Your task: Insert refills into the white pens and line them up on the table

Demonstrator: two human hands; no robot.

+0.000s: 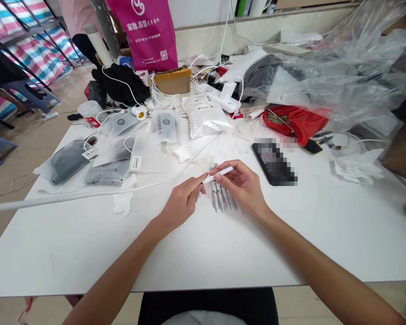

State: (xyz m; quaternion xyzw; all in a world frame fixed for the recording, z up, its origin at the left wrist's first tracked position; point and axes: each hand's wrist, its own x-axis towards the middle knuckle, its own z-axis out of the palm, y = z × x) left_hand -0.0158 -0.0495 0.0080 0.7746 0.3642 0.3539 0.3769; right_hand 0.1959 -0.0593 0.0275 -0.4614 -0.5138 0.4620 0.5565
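Note:
Between my two hands is a slim white pen [224, 173], held slanting above the table. My right hand [246, 186] is closed around it, thumb in front and fingers behind. My left hand [182, 198] pinches the pen's left end, and the tip there is hidden by my fingers. Just below my hands, several clear and silver pens [217, 201] lie side by side on the white table [203, 253], partly covered by my right hand.
A black phone [269, 162] lies right of my hands. Packaged pouches [108, 172] and a white cable [149, 184] are on the left. Behind stand a magenta bag [149, 38] and a cardboard box [172, 82]. A red bag [307, 124] and clear plastic sheeting [358, 76] fill the right.

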